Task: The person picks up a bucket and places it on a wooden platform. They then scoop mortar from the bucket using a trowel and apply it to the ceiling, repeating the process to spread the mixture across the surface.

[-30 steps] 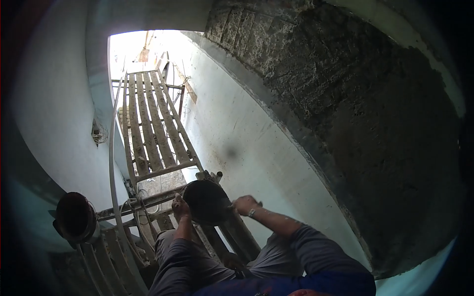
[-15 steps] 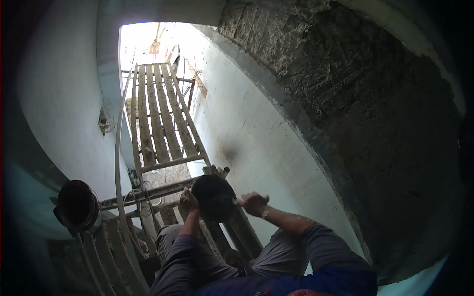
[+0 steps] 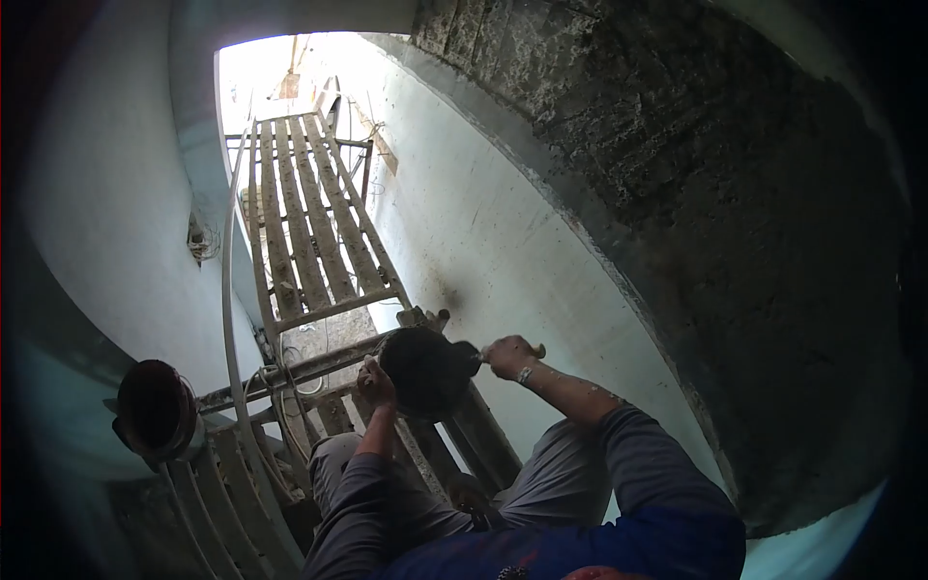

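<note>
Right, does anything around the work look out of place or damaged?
Two things look untidy. Wires poke from a ragged hole in the pale left wall, with no cover visible. Cables hang loosely about the metal rail. I see no clear spill, though inside the dark bucket is too dim to judge.

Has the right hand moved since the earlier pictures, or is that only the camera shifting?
Yes, the hand itself moved. Measured against the slatted platform's near crossbar, the right hand is now farther right and somewhat higher in the view.
</note>
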Demonstrator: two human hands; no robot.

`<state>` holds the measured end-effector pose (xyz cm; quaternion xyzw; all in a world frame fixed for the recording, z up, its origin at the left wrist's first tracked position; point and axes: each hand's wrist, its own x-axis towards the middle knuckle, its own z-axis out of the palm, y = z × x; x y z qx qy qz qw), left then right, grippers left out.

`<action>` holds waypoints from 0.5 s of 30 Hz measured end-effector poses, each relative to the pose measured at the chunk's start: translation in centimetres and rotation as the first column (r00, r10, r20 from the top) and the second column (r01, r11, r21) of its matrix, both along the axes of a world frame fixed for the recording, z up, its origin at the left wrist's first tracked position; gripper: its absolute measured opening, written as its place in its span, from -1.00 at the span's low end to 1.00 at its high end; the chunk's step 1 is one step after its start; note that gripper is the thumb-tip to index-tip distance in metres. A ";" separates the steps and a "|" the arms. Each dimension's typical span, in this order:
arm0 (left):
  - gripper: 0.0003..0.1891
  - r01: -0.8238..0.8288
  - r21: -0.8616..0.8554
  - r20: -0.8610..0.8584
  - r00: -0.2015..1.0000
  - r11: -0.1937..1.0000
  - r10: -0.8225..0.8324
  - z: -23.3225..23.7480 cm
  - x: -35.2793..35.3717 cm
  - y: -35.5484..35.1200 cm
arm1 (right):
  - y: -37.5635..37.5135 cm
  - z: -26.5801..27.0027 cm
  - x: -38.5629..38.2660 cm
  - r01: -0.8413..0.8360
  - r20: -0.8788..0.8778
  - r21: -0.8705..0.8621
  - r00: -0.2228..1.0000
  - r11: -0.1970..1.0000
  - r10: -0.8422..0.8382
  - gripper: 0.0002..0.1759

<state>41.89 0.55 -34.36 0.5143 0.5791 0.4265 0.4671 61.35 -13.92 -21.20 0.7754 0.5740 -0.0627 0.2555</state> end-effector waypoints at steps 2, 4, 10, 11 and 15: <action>-0.46 0.003 0.043 -0.011 1.000 0.999 -0.003 -1.2 0.1 0.4 | -0.2 -0.8 1.5 0.041 0.078 0.042 0.996 0.998 -0.044 -0.78; -0.46 0.010 0.046 -0.005 1.000 0.999 -0.010 -0.6 0.3 0.1 | 0.4 -2.4 2.3 0.092 0.114 0.037 0.989 0.995 -0.096 -0.73; -0.44 -0.068 0.132 0.035 0.997 0.989 0.064 -2.0 1.2 0.8 | -0.5 -4.3 -3.2 0.019 -0.281 0.090 0.960 0.996 0.007 -0.76; -0.44 -0.081 0.120 0.027 0.997 0.989 0.078 -1.5 1.2 0.5 | -0.8 -2.8 -3.8 0.010 -0.294 0.057 0.956 0.998 0.007 -0.74; -0.42 -0.030 0.097 0.033 0.999 0.995 0.027 -1.4 1.1 0.3 | -1.0 -2.8 -4.9 0.110 -0.445 0.041 0.892 0.993 -0.081 -0.72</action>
